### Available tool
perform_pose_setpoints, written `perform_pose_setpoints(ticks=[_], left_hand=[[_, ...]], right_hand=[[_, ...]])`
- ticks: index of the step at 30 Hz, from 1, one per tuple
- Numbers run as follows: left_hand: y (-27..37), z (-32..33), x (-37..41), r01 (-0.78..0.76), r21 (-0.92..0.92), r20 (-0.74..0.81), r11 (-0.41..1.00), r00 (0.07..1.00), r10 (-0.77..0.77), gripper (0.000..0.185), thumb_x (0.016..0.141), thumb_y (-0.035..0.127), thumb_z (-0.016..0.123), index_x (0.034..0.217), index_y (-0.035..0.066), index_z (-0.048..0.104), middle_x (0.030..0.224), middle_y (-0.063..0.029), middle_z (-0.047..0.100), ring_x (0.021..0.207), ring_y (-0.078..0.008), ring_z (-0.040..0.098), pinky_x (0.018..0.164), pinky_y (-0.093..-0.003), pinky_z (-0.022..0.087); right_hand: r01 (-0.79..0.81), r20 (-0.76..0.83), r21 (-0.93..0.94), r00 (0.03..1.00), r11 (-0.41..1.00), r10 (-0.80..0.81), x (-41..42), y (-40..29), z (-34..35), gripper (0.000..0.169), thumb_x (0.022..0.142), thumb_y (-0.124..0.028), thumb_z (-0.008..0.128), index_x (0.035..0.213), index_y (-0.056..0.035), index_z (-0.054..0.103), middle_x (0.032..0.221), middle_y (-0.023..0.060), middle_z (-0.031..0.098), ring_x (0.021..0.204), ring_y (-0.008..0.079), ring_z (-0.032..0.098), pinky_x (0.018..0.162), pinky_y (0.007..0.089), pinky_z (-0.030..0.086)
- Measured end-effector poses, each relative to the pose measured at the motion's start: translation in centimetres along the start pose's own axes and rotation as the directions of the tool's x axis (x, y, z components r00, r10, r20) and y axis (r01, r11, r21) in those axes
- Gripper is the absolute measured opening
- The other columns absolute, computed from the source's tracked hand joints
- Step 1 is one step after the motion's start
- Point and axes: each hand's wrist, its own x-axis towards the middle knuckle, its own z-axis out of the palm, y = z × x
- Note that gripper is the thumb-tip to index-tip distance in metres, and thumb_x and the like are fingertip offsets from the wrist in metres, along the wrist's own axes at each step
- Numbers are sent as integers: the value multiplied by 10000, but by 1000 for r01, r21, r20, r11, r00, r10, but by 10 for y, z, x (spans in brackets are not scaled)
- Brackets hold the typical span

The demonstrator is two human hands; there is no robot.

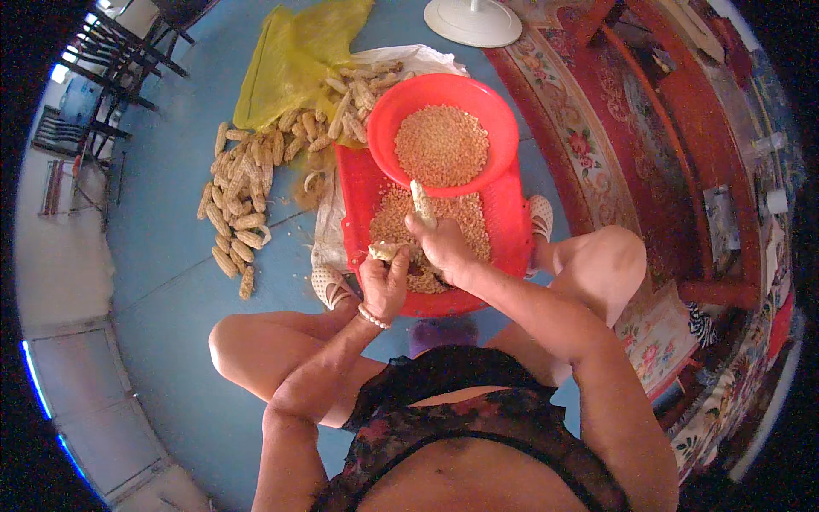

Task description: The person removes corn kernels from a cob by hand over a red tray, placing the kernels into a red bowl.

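My left hand (384,281), with a beaded bracelet at the wrist, grips a pale corn cob (385,250) between thumb and fingers. A second pale cob (422,203) stands up out of my right hand (446,248), whose fingers are wrapped round its lower end. Both hands are close together over a red plastic tub (508,211) that holds loose corn kernels (470,221). At the tub's far side, a round red basin (441,83) sits partly over it, with more kernels (441,144) inside. Kernels below my hands are partly hidden.
Shelled-looking cobs (237,185) lie heaped on the blue floor (173,224) at left, more beside a yellow mesh sack (288,64). A white round stand base (473,22) is at the far side. A red patterned carpet (582,141) and wooden furniture (691,109) line the right.
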Motion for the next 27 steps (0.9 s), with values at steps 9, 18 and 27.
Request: perform_pose_setpoints(ticks=[9, 18, 27], left_hand=[[-3, -18, -2, -367, 403, 324, 838, 914, 244, 154, 736, 47, 622, 866, 25, 543, 818, -121, 575, 754, -276, 590, 655, -329, 475], [9, -18, 5, 352, -432, 96, 831, 934, -345, 246, 863, 198, 517, 1019, 9, 540, 943, -101, 596, 825, -218, 598, 693, -373, 528], [5, -43, 25, 352, 64, 529, 934, 782, -330, 330, 772, 211, 602, 1027, 10, 543, 826, -77, 583, 695, -138, 550, 577, -270, 444]], right_hand=[[-401, 387, 497, 896, 770, 217, 10, -3, -14, 275, 829, -335, 573, 727, -103, 466, 590, 14, 491, 508, 135, 509, 468, 312, 448], [69, 304, 377, 933, 924, -194, -4, -20, -24, 268, 824, -339, 584, 797, -72, 571, 705, -8, 516, 578, 93, 446, 518, 250, 382], [256, 480, -60, 855, 965, -197, -7, -40, -30, 233, 824, -287, 597, 786, -62, 547, 679, -43, 475, 637, 47, 435, 558, 217, 358]])
